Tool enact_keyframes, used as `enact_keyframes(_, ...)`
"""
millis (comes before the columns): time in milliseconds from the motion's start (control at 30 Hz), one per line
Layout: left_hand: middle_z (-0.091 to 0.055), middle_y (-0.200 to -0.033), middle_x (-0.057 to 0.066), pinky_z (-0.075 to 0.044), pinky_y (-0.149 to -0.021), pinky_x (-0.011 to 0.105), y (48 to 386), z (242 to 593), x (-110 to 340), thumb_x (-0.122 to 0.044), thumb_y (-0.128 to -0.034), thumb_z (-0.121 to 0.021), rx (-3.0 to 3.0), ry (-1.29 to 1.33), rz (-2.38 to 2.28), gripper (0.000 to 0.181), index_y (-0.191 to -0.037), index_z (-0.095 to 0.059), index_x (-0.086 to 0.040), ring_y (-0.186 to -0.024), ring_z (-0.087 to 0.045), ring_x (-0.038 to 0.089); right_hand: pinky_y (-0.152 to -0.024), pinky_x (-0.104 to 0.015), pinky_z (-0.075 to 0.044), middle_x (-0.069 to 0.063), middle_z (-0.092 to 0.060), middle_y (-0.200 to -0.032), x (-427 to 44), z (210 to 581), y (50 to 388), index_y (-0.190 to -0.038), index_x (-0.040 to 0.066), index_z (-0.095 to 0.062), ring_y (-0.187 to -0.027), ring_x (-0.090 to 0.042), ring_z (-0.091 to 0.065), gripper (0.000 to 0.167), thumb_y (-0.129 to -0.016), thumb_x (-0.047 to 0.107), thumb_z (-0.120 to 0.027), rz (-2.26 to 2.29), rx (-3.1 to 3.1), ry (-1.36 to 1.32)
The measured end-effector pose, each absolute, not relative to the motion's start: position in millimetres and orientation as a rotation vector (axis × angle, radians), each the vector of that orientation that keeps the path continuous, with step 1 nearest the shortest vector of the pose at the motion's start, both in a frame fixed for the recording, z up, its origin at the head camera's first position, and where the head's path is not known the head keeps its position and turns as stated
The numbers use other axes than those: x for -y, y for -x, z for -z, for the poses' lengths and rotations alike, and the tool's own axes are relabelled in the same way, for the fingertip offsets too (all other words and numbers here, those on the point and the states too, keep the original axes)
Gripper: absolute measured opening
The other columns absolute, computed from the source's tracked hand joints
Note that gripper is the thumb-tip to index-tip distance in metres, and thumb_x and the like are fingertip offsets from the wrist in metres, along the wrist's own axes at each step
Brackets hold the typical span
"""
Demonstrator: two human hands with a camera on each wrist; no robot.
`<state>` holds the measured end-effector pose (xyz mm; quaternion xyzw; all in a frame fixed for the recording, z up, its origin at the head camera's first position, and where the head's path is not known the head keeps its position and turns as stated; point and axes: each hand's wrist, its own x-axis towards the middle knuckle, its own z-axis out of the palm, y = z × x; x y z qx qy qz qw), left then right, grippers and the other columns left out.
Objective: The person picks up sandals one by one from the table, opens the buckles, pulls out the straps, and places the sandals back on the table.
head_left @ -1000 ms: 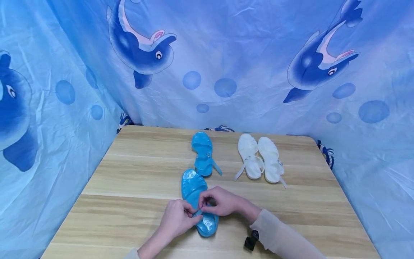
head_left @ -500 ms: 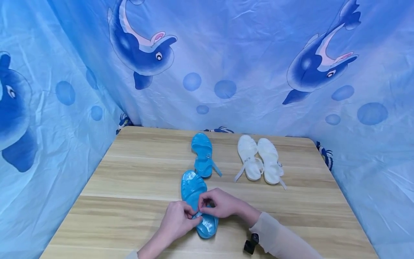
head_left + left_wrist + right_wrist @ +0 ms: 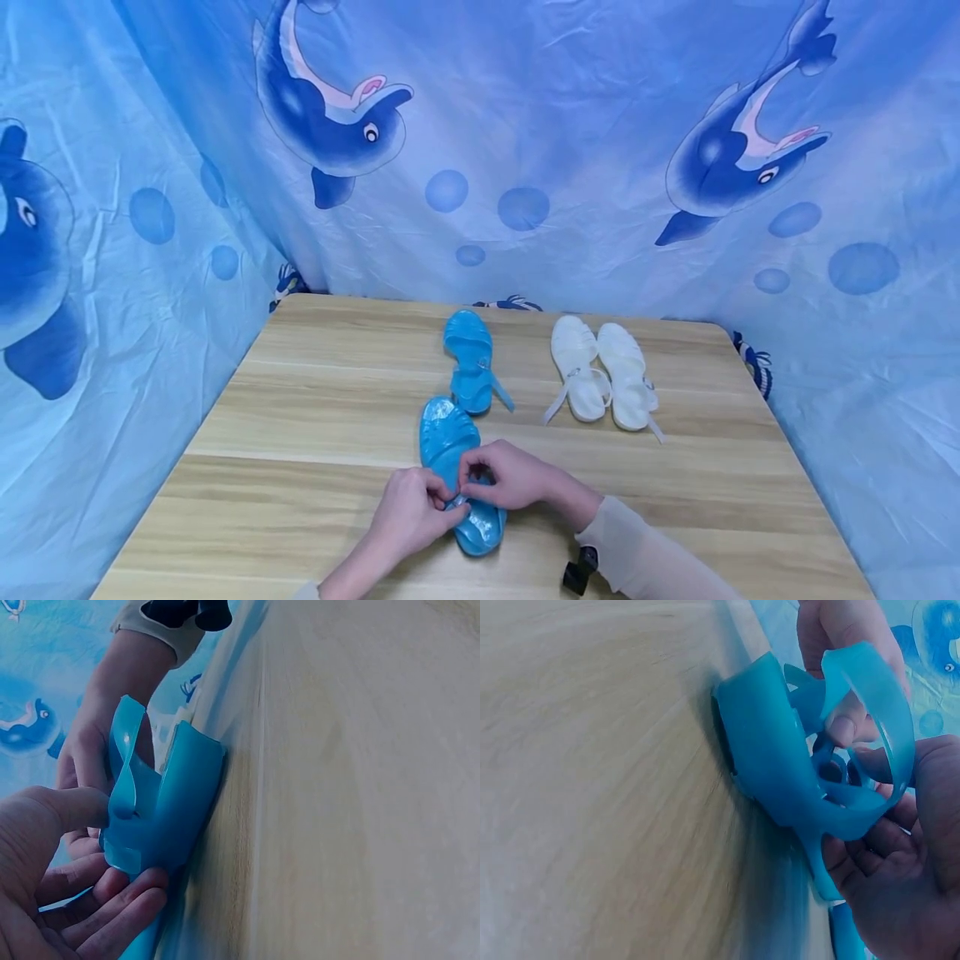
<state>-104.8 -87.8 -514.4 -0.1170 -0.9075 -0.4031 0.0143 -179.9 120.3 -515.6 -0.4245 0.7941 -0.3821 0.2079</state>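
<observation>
A blue sandal [image 3: 448, 433] lies on the wooden table, its toe pointing away. Over its ankle strap [image 3: 889, 712] both hands meet. The left hand [image 3: 408, 510] pinches the strap near the buckle side between thumb and fingers; in the left wrist view its fingers [image 3: 124, 907] lie along the sandal's side. From the right, the right hand [image 3: 510, 477] pinches at the strap with thumb and index finger, close to the left fingertips. The buckle itself is hidden by the fingers.
A second blue sandal [image 3: 468, 354] lies just beyond the first, its strap loose. Two white sandals [image 3: 573, 342] lie side by side at the back right. A black device [image 3: 579, 571] is at the right sleeve. Dolphin-print cloth [image 3: 480, 150] surrounds the table [image 3: 315, 417].
Both hands stay at the strap, with the right fingers shifted only slightly. The whole head view has drifted down by a few pixels.
</observation>
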Motion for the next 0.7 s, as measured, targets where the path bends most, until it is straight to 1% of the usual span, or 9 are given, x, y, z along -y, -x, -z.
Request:
enact_keyframes(167, -0.064, -0.061, -0.012, -0.047, -0.055, 0.016, 104.0, 515.2, 87.8, -0.023, -0.0746, -0.095, 2.818, 0.367, 1.256, 0.022, -0.067, -0.075, -0.017, -0.058, -0.052, -0.008, -0.07, -0.013, -0.048, 0.014, -0.064, -0.083, -118.6, 514.5, 178.5, -0.094, 0.023, -0.071, -0.076, 0.003, -0.053, 0.009, -0.103, 0.023, -0.071, 1.088, -2.198, 1.19)
enact_keyframes(333, -0.065, -0.062, -0.012, -0.047, -0.055, 0.015, 101.4, 516.4, 86.4, -0.023, -0.0745, -0.094, 2.807, 0.368, 1.275, 0.021, -0.068, -0.076, -0.017, -0.059, -0.052, -0.009, -0.075, -0.016, -0.053, 0.013, -0.07, -0.085, -118.5, 511.7, 177.0, -0.093, 0.021, -0.075, -0.079, 0.003, -0.056, 0.008, -0.101, 0.022, -0.075, 1.08, -2.202, 1.197)
enact_keyframes(533, -0.065, -0.063, -0.012, -0.046, -0.055, 0.015, 100.5, 516.2, 86.2, -0.022, -0.0748, -0.094, 2.823, 0.356, 1.248, 0.021, -0.068, -0.075, -0.018, -0.06, -0.051, -0.008, -0.079, -0.018, -0.055, 0.014, -0.071, -0.089, -121.4, 509.8, 177.3, -0.093, 0.021, -0.072, -0.081, 0.006, -0.057, 0.011, -0.104, 0.019, -0.071, 1.028, -2.218, 1.14)
enact_keyframes(633, -0.065, -0.063, -0.011, -0.047, -0.055, 0.016, 101.9, 516.1, 86.5, -0.023, -0.0751, -0.094, 2.833, 0.36, 1.239, 0.022, -0.067, -0.075, -0.018, -0.059, -0.051, -0.008, -0.078, -0.017, -0.054, 0.015, -0.069, -0.088, -122.9, 508.9, 177.4, -0.092, 0.023, -0.07, -0.08, 0.006, -0.056, 0.013, -0.104, 0.017, -0.069, 1.029, -2.231, 1.124)
enact_keyframes(700, -0.065, -0.063, -0.011, -0.047, -0.055, 0.016, 102.3, 515.5, 86.9, -0.023, -0.0752, -0.094, 2.83, 0.36, 1.245, 0.022, -0.067, -0.074, -0.018, -0.058, -0.051, -0.008, -0.075, -0.016, -0.053, 0.015, -0.068, -0.087, -122.3, 507.1, 176.8, -0.092, 0.023, -0.07, -0.078, 0.005, -0.055, 0.013, -0.104, 0.018, -0.069, 1.041, -2.227, 1.135)
